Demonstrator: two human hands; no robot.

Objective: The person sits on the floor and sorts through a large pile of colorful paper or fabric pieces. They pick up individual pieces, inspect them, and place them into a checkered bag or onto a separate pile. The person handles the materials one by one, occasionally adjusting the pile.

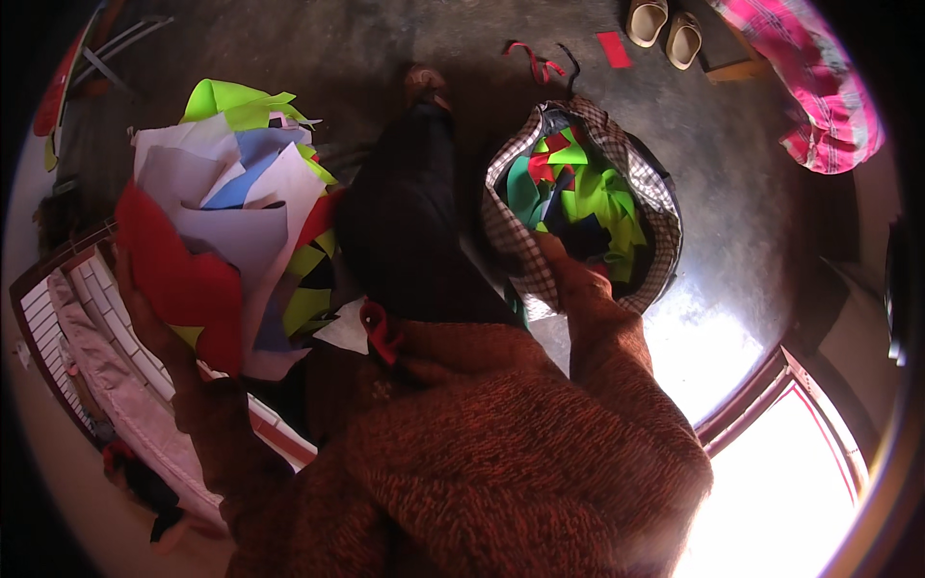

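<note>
A large bundle of fabric scraps [236,222] in white, grey, red, blue and lime green rests at my left side. My left hand [138,299] holds its outer edge, fingers along the red piece [188,275]. On the right stands a brown-and-white checked cloth bag [520,246], its mouth wide. Inside it lie lime green, red, teal and dark scraps [602,207]. My right hand [578,279] reaches over the bag's near rim; its fingers are partly hidden among the scraps, so their grip does not show.
My dark-trousered leg [400,212] stretches between bundle and bag. Beyond the bag lie a red strip [535,63], a red scrap [614,50] and a pair of clogs [665,29]. Pink plaid cloth [819,87] hangs at far right. A slatted seat [101,299] with pink cloth is at left.
</note>
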